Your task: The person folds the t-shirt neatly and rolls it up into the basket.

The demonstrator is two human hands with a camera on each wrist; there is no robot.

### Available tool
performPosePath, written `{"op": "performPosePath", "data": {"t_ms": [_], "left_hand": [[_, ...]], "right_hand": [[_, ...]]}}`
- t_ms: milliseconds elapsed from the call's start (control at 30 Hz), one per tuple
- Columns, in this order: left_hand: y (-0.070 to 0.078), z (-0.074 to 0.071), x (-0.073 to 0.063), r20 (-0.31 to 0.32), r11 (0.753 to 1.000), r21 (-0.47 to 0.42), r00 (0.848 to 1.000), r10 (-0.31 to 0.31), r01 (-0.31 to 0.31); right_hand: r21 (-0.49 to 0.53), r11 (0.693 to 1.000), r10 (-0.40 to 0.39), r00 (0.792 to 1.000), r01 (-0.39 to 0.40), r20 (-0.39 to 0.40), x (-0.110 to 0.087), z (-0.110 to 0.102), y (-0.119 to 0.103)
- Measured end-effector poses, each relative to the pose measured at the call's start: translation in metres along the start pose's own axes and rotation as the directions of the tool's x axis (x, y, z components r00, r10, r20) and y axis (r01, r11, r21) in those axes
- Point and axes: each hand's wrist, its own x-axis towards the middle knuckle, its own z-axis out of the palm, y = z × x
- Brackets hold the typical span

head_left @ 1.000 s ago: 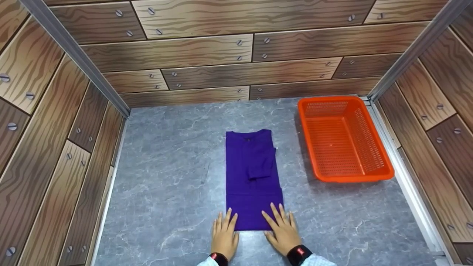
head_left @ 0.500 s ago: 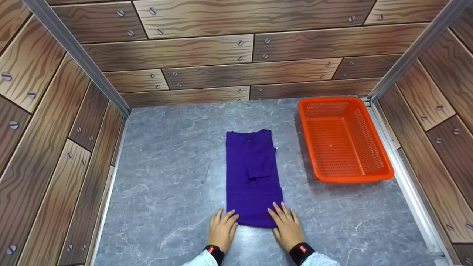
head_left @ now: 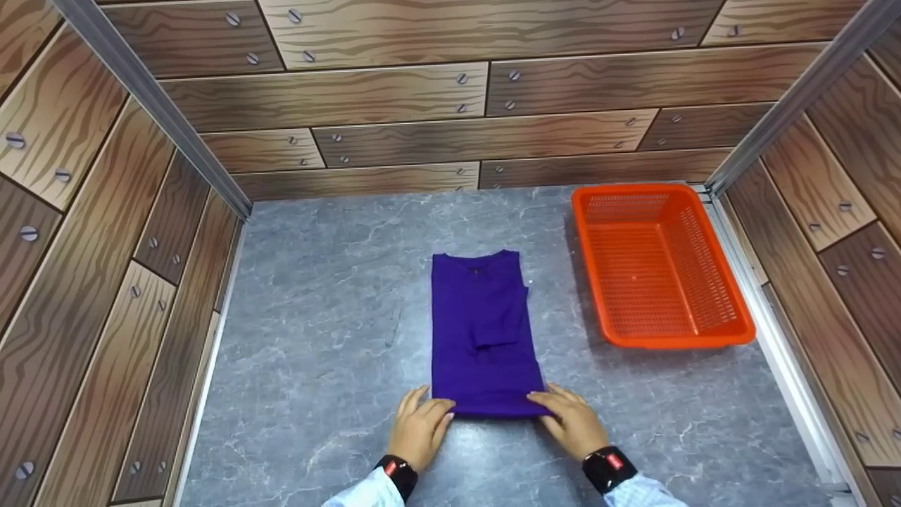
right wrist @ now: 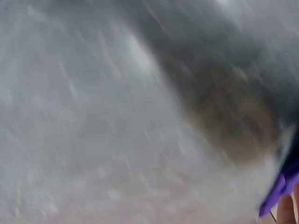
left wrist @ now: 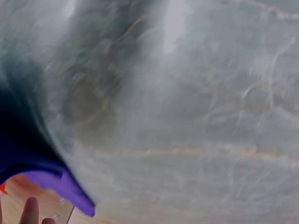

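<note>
A folded purple shirt (head_left: 479,317) lies lengthwise on the grey marbled surface, neckline at the far end and one short sleeve folded over its front. At the near left corner my left hand (head_left: 419,429) pinches the bottom edge between fingers and thumb. My right hand (head_left: 576,421) grips the near right corner the same way. That near edge bows slightly upward between them. In the left wrist view, purple cloth (left wrist: 63,184) and a few fingertips show at the lower left corner. The blurred right wrist view has a strip of the shirt (right wrist: 282,189) beside a fingertip.
An orange perforated plastic basket (head_left: 633,274) stands at the right, near the right wall. Wood-patterned panels (head_left: 394,148) enclose the marbled surface (head_left: 317,317) at the back and both sides, with metal rails at the corners.
Both hands have gone from lying flat on the shirt's near end to gripping its corners. The near edge has shifted away from the body, and the right hand has moved outward.
</note>
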Motion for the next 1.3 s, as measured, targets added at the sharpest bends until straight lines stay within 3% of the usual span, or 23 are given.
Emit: {"op": "performPosePath", "data": {"t_ms": [167,300,433,500,533,600,700,767,833,867,900,1000,1133,1300], "left_hand": [[0.005,-0.011,0.01,-0.034,1.0,-0.016,0.999,0.01,-0.011],[0.004,-0.016,0.024,-0.047,0.998,-0.055,0.999,-0.024,0.021],[0.002,-0.018,0.044,0.011,0.98,-0.136,0.989,-0.148,0.149],[0.0,-0.017,0.055,0.064,0.942,-0.214,0.966,-0.252,0.26],[-0.001,-0.016,0.06,0.096,0.908,-0.271,0.947,-0.306,0.32],[-0.005,-0.012,0.069,0.171,0.806,-0.402,0.9,-0.401,0.435],[-0.013,-0.006,0.075,0.296,0.587,-0.595,0.829,-0.475,0.549],[-0.019,-0.002,0.074,0.374,0.463,-0.667,0.8,-0.469,0.584],[-0.023,0.002,0.07,0.424,0.399,-0.697,0.791,-0.441,0.596],[-0.024,0.003,0.068,0.439,0.383,-0.702,0.788,-0.431,0.6],[-0.026,0.004,0.066,0.444,0.382,-0.703,0.79,-0.423,0.6],[-0.028,0.009,0.065,0.412,0.446,-0.677,0.804,-0.429,0.586],[-0.028,0.014,0.068,0.337,0.572,-0.596,0.822,-0.458,0.563],[-0.028,0.02,0.072,0.273,0.692,-0.486,0.845,-0.46,0.534]], "right_hand": [[0.027,0.999,-0.017,0.998,0.019,-0.058,0.009,-0.015,-0.005],[0.067,0.997,0.036,0.997,-0.031,-0.074,0.019,-0.019,-0.008],[0.127,0.985,0.126,0.989,-0.116,-0.074,0.035,-0.019,-0.008],[0.176,0.97,0.185,0.98,-0.17,-0.07,0.045,-0.018,-0.007],[0.207,0.957,0.221,0.973,-0.204,-0.065,0.05,-0.017,-0.006],[0.281,0.919,0.302,0.952,-0.278,-0.045,0.06,-0.015,-0.004],[0.393,0.836,0.415,0.91,-0.383,0.003,0.073,-0.012,-0.003],[0.461,0.777,0.466,0.884,-0.429,0.037,0.08,-0.009,-0.002],[0.53,0.719,0.495,0.866,-0.45,0.063,0.086,-0.007,-0.001],[0.556,0.697,0.502,0.862,-0.453,0.073,0.089,-0.006,-0.001],[0.578,0.675,0.508,0.857,-0.458,0.087,0.091,-0.006,0.0],[0.586,0.637,0.516,0.842,-0.5,0.158,0.095,-0.004,0.004],[0.461,0.683,0.505,0.822,-0.567,0.262,0.092,-0.001,0.013],[0.39,0.737,0.5,0.833,-0.552,0.235,0.086,0.008,0.019]]}}
